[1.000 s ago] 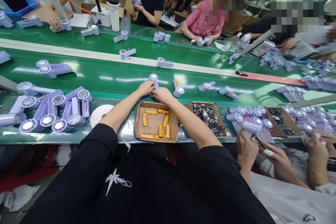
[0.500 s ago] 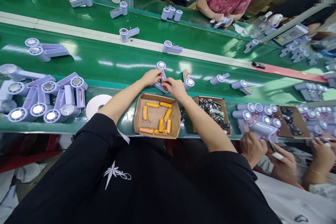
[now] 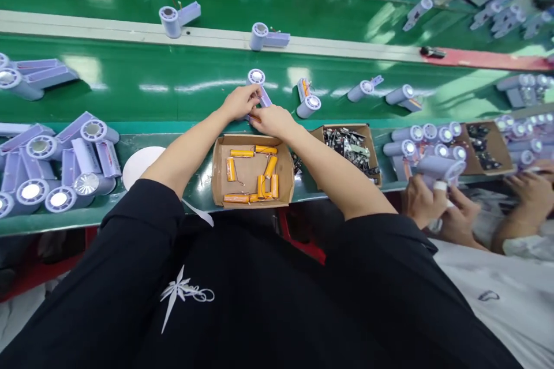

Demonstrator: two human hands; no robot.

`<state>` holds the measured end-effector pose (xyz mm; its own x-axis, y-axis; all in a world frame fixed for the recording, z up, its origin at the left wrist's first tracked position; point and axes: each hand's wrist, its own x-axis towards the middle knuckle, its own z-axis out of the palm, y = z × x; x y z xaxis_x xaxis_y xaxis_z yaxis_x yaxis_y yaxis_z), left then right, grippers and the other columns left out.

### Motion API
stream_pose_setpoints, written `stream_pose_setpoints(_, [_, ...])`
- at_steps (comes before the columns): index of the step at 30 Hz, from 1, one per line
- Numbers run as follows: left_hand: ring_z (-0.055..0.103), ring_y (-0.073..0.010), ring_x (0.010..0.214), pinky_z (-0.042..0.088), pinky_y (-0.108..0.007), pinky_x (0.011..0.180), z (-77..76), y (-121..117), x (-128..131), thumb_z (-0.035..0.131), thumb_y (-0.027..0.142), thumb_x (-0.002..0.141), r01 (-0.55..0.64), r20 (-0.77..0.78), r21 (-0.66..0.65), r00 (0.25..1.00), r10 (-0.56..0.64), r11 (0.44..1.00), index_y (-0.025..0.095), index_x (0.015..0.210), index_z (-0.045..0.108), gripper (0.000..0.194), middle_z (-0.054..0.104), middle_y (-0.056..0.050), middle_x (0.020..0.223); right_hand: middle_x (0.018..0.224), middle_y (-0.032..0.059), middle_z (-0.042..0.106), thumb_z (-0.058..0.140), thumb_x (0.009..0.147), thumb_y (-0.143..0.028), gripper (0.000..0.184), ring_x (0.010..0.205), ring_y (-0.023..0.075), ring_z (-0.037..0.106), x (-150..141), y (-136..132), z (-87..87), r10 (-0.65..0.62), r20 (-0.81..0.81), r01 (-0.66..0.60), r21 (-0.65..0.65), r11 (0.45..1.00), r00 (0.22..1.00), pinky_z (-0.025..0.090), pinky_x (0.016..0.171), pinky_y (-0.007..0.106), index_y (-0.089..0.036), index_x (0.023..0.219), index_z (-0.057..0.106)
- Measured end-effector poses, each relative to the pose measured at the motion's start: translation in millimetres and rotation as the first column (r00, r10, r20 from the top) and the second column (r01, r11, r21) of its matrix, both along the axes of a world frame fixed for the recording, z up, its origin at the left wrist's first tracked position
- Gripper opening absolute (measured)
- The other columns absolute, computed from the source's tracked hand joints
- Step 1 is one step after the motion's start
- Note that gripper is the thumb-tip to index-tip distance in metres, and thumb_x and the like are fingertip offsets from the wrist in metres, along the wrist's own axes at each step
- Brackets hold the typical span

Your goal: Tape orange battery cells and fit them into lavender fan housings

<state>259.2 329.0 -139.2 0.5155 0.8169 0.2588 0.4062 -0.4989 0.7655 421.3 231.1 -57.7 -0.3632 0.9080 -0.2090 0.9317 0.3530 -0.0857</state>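
A lilac handheld fan housing (image 3: pixel 256 76) with a round head and open handle lies on the green belt in front of me. My left hand (image 3: pixel 242 101) is closed at its handle, fingers bent around the edge. My right hand (image 3: pixel 273 121) pinches at the lower part of the handle, where a bit of an orange battery shows under the fingertips; most of it is hidden. Just below my hands sits a cardboard box (image 3: pixel 220 176) holding several orange batteries (image 3: pixel 261 186) with wires. Another fan housing (image 3: pixel 309 106), with orange in its handle, lies to the right.
More fan housings (image 3: pixel 60 199) crowd the left ledge beside a white disc (image 3: pixel 142 166). On the right stand a box of small dark parts (image 3: pixel 351 147) and more housings (image 3: pixel 407 149). A co-worker's hands (image 3: pixel 422 202) work there. A pale rail (image 3: pixel 125 30) crosses behind.
The view has tilted down and shifted, so the belt items sit higher in the picture. My hands stay at the same fan housing, with the right hand now lying flatter over its handle.
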Motion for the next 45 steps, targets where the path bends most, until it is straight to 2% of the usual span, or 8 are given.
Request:
stream_pose_setpoints(11, [0.070,-0.0206,0.089,0.054,-0.035,0.095,11.4,1.2,10.0,0.064,0.017,0.089,0.045,-0.012,-0.007,0.999,-0.045,0.999,0.015,0.108,0.074,0.022,0.077,-0.004,0.093,0.123,0.0156,0.080,0.051,0.112,-0.050,0.050,0.114,0.0367,0.076,13.1,-0.7,22.6,-0.008,0.051,0.010,-0.045,0.999,0.999,0.057,0.103,0.053,-0.026,0.150,0.071])
stream_pose_setpoints(17, [0.070,-0.0213,0.088,0.053,-0.036,0.095,13.5,3.3,16.7,0.063,0.017,0.091,0.055,-0.040,-0.032,0.998,-0.057,0.998,0.013,0.112,0.074,0.025,0.078,-0.008,0.095,0.126,0.0184,0.080,0.054,0.108,-0.046,0.047,0.118,0.0378,0.077,7.9,-0.8,15.5,-0.056,0.110,0.060,-0.028,0.998,0.992,0.059,0.100,0.049,-0.022,0.143,0.075])
stream_pose_setpoints(25, [0.069,-0.0230,0.087,0.053,-0.034,0.087,51.5,-5.1,15.7,0.058,0.030,0.090,0.012,-0.197,-0.005,0.980,-0.013,1.000,0.019,0.097,0.068,0.017,0.078,-0.007,0.094,0.127,0.0204,0.081,0.048,0.113,-0.038,0.042,0.118,0.0340,0.079,6.3,0.4,40.1,0.094,0.149,-0.089,-0.043,0.995,0.984,0.063,0.098,0.045,-0.018,0.142,0.071])
stream_pose_setpoints(29, [0.069,-0.0243,0.085,0.053,-0.034,0.084,55.8,2.3,19.4,0.057,0.033,0.087,0.070,-0.206,0.008,0.976,-0.067,0.998,0.022,0.092,0.067,0.015,0.078,-0.007,0.092,0.125,0.0202,0.081,0.043,0.115,-0.044,0.045,0.115,0.0355,0.080,20.1,-4.1,54.0,0.017,0.119,-0.018,0.001,1.000,0.993,0.064,0.096,0.048,-0.020,0.138,0.074])
stream_pose_setpoints(32, [0.069,-0.0231,0.089,0.053,-0.032,0.085,51.0,9.7,20.7,0.058,0.037,0.087,0.065,-0.263,0.006,0.963,-0.061,0.998,0.023,0.096,0.068,0.019,0.079,-0.005,0.096,0.125,0.0177,0.082,0.049,0.112,-0.045,0.041,0.115,0.0360,0.080,22.1,-2.5,47.4,0.026,0.082,-0.025,-0.012,1.000,0.996,0.064,0.094,0.047,-0.024,0.139,0.074])
stream_pose_setpoints(38, [0.070,-0.0218,0.095,0.054,-0.031,0.094,50.4,12.8,23.5,0.055,0.037,0.089,0.060,-0.298,0.014,0.953,-0.053,0.998,0.018,0.108,0.070,0.031,0.080,-0.007,0.102,0.126,0.0243,0.081,0.060,0.105,-0.036,0.040,0.119,0.0398,0.080,9.5,12.8,19.5,0.034,0.114,-0.038,0.030,0.999,0.993,0.064,0.095,0.048,-0.011,0.130,0.078])
stream_pose_setpoints(42, [0.074,-0.0253,0.100,0.056,-0.032,0.093,59.4,0.9,29.9,0.052,0.039,0.091,0.043,-0.380,0.040,0.925,-0.025,0.998,0.020,0.106,0.074,0.033,0.083,-0.009,0.106,0.125,0.0257,0.082,0.061,0.105,-0.035,0.039,0.117,0.0384,0.080,5.1,16.6,26.6,0.090,0.136,-0.085,-0.042,0.995,0.987,0.062,0.095,0.046,-0.009,0.126,0.080])
stream_pose_setpoints(45, [0.076,-0.0279,0.101,0.057,-0.034,0.092,66.5,-2.1,19.2,0.048,0.040,0.093,0.005,-0.414,0.078,0.910,0.028,0.997,0.021,0.105,0.077,0.037,0.084,-0.011,0.106,0.123,0.0159,0.085,0.067,0.103,-0.033,0.031,0.113,0.0300,0.081,25.0,23.8,45.3,0.194,0.038,-0.190,-0.090,0.978,0.980,0.060,0.095,0.037,-0.018,0.125,0.083])
